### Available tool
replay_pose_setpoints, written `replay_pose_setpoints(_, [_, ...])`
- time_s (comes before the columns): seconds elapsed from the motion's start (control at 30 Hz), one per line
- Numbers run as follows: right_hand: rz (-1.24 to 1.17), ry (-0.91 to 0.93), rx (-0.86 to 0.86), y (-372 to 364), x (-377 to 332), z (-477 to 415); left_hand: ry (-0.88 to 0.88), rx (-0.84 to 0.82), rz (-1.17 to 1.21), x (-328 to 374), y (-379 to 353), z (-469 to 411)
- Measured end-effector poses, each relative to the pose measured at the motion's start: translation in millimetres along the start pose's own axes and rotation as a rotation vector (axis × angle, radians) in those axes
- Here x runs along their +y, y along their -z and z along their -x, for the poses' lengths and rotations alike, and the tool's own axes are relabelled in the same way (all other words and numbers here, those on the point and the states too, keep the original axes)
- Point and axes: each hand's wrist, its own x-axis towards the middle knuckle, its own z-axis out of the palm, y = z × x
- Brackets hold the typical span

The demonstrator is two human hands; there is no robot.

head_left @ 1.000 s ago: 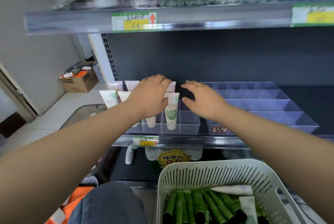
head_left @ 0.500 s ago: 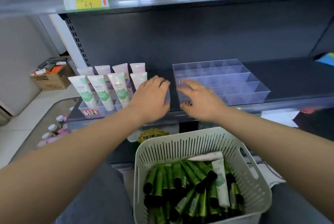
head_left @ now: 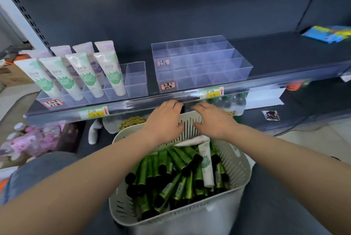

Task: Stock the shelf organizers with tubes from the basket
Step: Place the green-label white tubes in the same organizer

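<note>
A pale slotted basket sits on my lap, filled with several green tubes with black caps and one white tube. My left hand and my right hand hover side by side over the basket's far rim, fingers spread, holding nothing. On the shelf, the left clear organizer holds several white and lilac tubes standing upright. The right clear organizer holds no tubes.
The shelf's front rail carries price tags just beyond my fingers. A blue and yellow packet lies at the shelf's far right. Pink-wrapped goods sit low on the left, a cardboard box beyond them.
Both hands have drawn back from the organizers on the shelf down to the basket's far rim. The view has tilted downward, showing more of the basket.
</note>
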Motion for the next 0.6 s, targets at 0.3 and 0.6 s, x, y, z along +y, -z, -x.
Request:
replay_pose_setpoints(0.3, [-0.052,-0.101,-0.157,-46,35,-14,0.109,-0.209,0.152,16,-71,-11])
replay_pose_setpoints(0.6, [-0.092,-0.168,-0.242,-96,65,-54,0.142,-0.357,0.413,34,-135,-25])
